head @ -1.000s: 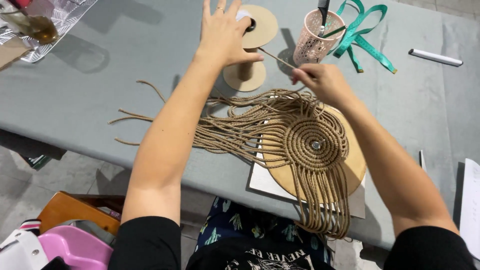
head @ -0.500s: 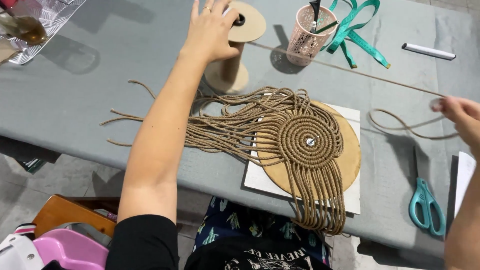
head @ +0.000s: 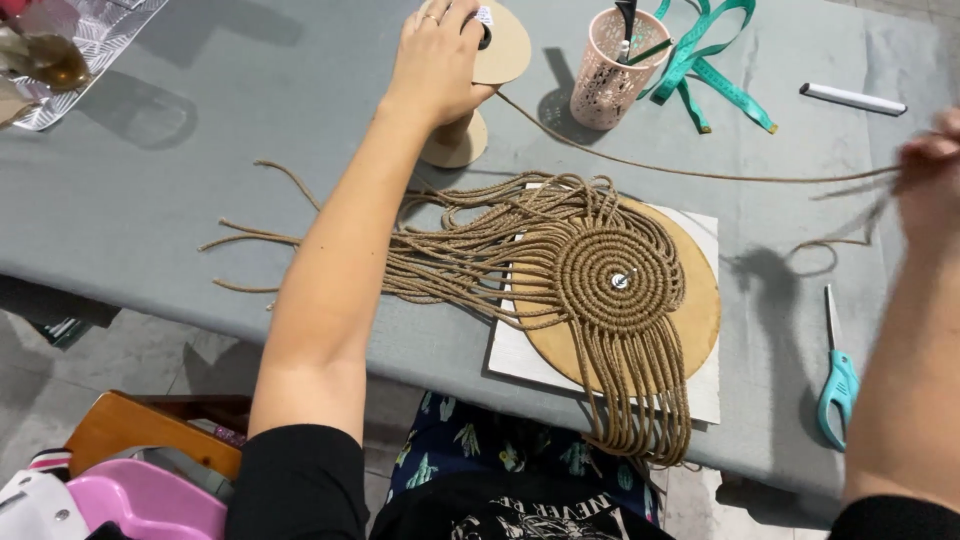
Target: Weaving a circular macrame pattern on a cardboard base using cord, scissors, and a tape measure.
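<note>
The left hand (head: 437, 62) rests flat on top of the cord spool (head: 470, 85), fingers spread over its upper disc and pressing it down onto the grey surface (head: 200, 200); a second ago that hand hovered open above the spool, so the spool is now pinned. The right hand (head: 925, 175), blurred at the picture's right edge, has travelled far to the right of the spool, where earlier it sat close beside the pink pen cup (head: 617, 68). Its fingers appear pinched on the cord (head: 700, 175), though the blur prevents a firm reading of the grip. The cord now runs taut from the spool, past the front of the pen cup, across to the right hand, with a slack loop hanging below that hand. This indicates that a long length has been drawn off the spool while the spool was held in place. In front of the spool lies the woven cord spiral (head: 618, 280), pinned at its centre on a round wooden board (head: 700, 320), with loose strands fanning toward the spool's left and toward the near edge. Right of the board lie teal scissors (head: 838, 385); a teal measuring tape (head: 710, 60) and a white marker (head: 852, 98) lie right of the pen cup.
</note>
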